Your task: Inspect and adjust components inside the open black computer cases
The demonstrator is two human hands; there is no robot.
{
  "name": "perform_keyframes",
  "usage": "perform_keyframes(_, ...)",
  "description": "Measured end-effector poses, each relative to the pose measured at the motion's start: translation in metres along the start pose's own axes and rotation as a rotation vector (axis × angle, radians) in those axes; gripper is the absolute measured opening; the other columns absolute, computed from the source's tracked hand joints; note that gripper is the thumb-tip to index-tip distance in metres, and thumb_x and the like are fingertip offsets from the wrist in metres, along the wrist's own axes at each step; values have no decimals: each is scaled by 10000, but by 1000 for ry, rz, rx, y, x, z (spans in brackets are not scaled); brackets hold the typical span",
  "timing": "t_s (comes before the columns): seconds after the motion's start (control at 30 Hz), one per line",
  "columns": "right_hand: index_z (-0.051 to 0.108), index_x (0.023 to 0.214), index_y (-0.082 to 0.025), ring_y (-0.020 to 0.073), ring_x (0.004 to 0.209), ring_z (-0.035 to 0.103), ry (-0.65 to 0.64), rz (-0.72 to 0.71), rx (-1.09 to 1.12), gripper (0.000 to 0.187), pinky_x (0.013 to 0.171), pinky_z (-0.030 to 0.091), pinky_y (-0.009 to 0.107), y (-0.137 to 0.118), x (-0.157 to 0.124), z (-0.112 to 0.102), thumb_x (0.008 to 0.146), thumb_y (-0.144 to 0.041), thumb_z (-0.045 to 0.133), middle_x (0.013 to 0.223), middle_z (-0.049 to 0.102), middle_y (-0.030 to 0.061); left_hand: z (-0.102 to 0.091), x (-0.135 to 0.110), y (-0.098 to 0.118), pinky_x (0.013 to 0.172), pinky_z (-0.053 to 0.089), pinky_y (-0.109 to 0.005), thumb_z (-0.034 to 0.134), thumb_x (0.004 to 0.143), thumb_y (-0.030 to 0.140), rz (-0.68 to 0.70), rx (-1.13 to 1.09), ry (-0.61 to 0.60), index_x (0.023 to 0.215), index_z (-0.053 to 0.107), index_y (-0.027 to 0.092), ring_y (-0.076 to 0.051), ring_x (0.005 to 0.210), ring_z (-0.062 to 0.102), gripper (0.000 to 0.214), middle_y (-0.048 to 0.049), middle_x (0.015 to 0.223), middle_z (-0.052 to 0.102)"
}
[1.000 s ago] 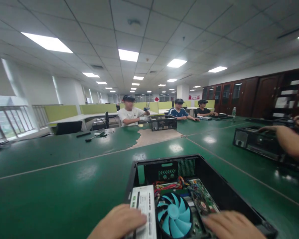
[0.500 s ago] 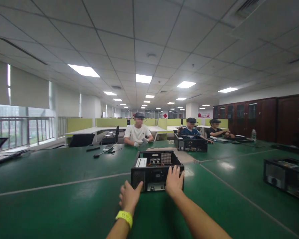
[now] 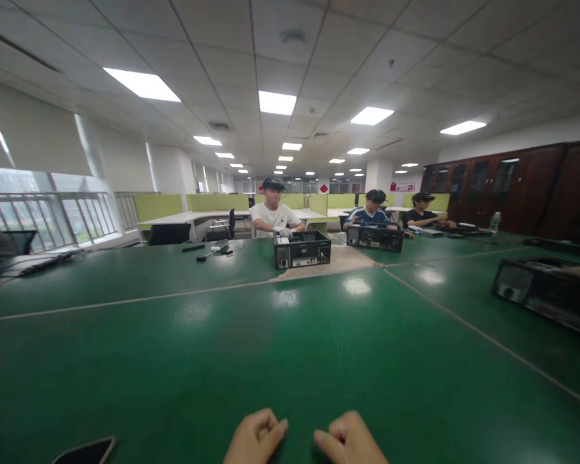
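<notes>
My left hand (image 3: 257,438) is at the bottom edge of the view, over the green table (image 3: 294,348), its fingers curled in with nothing visible in them. Beside it, a short gap to the right, my right hand (image 3: 352,439) is closed the same way. A black open-topped computer case (image 3: 314,253) sits across the table, well beyond both hands. Right behind it is a person in a white shirt (image 3: 275,216), whose gloved hand is at the case's left side.
A dark flat object (image 3: 86,451), perhaps a phone, lies at the lower left. Other computer cases stand at the far right (image 3: 374,237) and right edge (image 3: 536,290), the latter with someone's arm over it. Small tools (image 3: 215,251) lie far left; a bottle (image 3: 495,222) stands far right.
The computer case has gone from between my hands to the far side, by the person in white. Both my hands have let go, drawn back toward me and curled shut.
</notes>
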State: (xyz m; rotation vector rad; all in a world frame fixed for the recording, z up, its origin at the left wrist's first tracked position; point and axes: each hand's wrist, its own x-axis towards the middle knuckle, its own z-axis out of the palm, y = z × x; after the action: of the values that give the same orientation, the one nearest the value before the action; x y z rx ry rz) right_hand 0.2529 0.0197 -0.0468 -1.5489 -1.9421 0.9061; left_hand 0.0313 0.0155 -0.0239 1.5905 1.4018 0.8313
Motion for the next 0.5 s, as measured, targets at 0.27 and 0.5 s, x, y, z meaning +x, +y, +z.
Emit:
perform_keyframes(0.27,377,482,-146,52,505,229,-76,-115,0,528,486,164,232,-22,-22,-21,834,-530,464,511,219,-50,2,-7,17,534,230,-248,529,742,603,27,6,-29,612,457,187,-112,565,336,442,63,563,366)
perform_keyframes(0.5,371,482,-147,53,503,231,-46,-112,-25,533,486,167,228,-18,-21,-15,834,-537,464,510,215,-51,0,-9,20,519,235,-246,528,737,585,61,-4,-28,601,460,190,-106,540,331,423,67,550,367)
